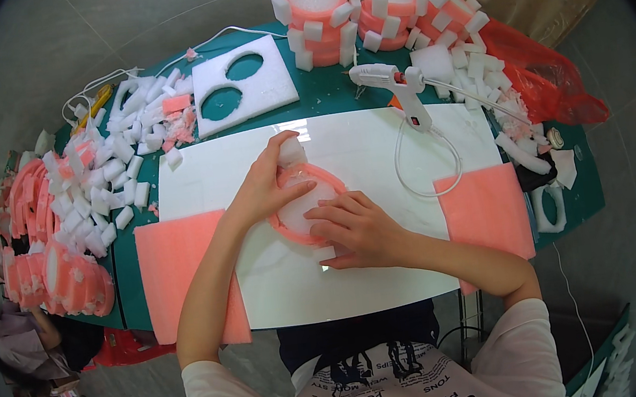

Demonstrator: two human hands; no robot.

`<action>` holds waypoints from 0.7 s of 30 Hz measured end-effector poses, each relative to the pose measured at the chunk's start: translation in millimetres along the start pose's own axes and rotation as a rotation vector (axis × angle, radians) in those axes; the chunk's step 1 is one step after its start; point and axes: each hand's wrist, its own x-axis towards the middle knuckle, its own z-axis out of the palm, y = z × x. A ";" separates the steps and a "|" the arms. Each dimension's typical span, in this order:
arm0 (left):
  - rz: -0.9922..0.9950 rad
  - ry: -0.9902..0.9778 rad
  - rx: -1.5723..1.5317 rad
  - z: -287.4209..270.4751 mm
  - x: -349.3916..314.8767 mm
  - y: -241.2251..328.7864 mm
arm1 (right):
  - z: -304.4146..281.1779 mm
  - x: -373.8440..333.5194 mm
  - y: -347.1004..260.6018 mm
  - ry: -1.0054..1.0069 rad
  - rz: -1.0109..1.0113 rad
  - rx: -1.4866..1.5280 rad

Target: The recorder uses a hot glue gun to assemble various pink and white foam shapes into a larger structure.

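Observation:
A round foam piece with a pink rim and a white centre is between my hands, over the glossy white board. My left hand grips its upper left side, thumb across the face and fingers by a small white foam block at the top edge. My right hand is closed over its lower right rim, fingertips on the white centre. Under those fingers, a second white block shows at the lower edge, partly hidden. A white glue gun stands beyond, to the right.
Loose white foam blocks heap at left near pink foam pieces. A white sheet with two round holes lies behind. Stacked pink rounds stand far back. Pink foam sheets flank the board; the glue gun's cable loops across its right.

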 end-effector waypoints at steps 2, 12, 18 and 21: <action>0.007 0.002 0.002 0.2 0.0 -0.9 | -0.4 0.2 -0.2 0.001 -0.004 -0.006; 0.011 -0.001 -0.011 0.0 0.2 -2.1 | 0.4 0.0 0.2 -0.003 -0.001 -0.009; 0.021 -0.001 -0.010 0.2 0.5 -3.3 | 0.5 -0.5 0.4 -0.007 0.004 0.004; 0.009 -0.003 -0.009 -0.5 -0.2 -1.7 | 0.7 -0.4 0.0 -0.006 0.002 0.008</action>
